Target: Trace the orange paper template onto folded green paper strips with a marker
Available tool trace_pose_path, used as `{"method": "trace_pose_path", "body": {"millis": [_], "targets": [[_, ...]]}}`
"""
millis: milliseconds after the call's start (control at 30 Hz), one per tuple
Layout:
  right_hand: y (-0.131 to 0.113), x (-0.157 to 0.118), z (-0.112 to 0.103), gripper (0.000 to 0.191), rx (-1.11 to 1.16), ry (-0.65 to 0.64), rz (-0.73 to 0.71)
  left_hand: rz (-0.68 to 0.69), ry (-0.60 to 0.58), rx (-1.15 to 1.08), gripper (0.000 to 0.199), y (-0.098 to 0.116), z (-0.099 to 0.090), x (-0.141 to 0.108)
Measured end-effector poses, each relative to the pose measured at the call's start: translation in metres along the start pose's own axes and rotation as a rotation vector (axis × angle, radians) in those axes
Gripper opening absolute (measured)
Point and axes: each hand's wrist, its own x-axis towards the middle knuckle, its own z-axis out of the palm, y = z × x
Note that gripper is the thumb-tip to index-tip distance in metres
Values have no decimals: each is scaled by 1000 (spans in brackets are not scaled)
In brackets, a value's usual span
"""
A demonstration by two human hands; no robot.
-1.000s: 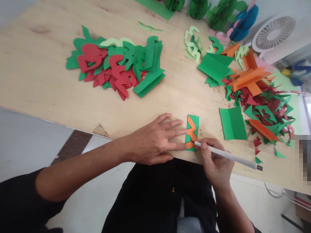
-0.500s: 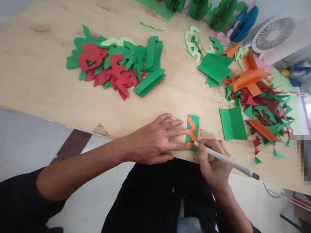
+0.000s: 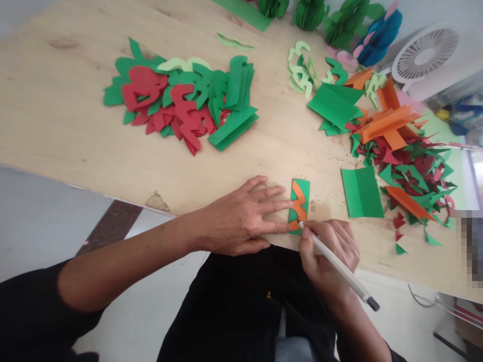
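Note:
My left hand [image 3: 251, 213] lies flat near the table's front edge, fingers spread. Its fingertips press on an orange wavy paper cutout [image 3: 301, 211], which rests on a green paper strip [image 3: 305, 188]. Between the thumb and fingers of my right hand [image 3: 332, 251] is a white pen [image 3: 341, 267] with a dark end cap. The pen's tip touches the lower part of the orange cutout, at its edge. To the right lies a creased green paper piece [image 3: 363, 192], apart from both hands.
Red and green paper cutouts [image 3: 181, 113] are heaped at the left. On the right is a pile of green, red and orange scraps [image 3: 411, 161]. A white fan [image 3: 424, 53] stands at the back right, near green paper ornaments [image 3: 309, 14]. The wooden table [image 3: 94, 146] ends just before my body.
My right hand has shifted slightly left and the pen has turned steeper, its cap end swinging down and left. My left hand and the papers stay in place.

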Motion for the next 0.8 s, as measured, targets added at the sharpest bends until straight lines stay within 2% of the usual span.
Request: {"method": "trace_pose_path", "body": {"millis": [333, 800], "targets": [[3, -1, 3, 12, 27, 46, 9, -3, -18, 11, 53, 0, -1, 0], [3, 4, 9, 10, 102, 54, 52, -15, 45, -19, 49, 2, 0, 0]]}}
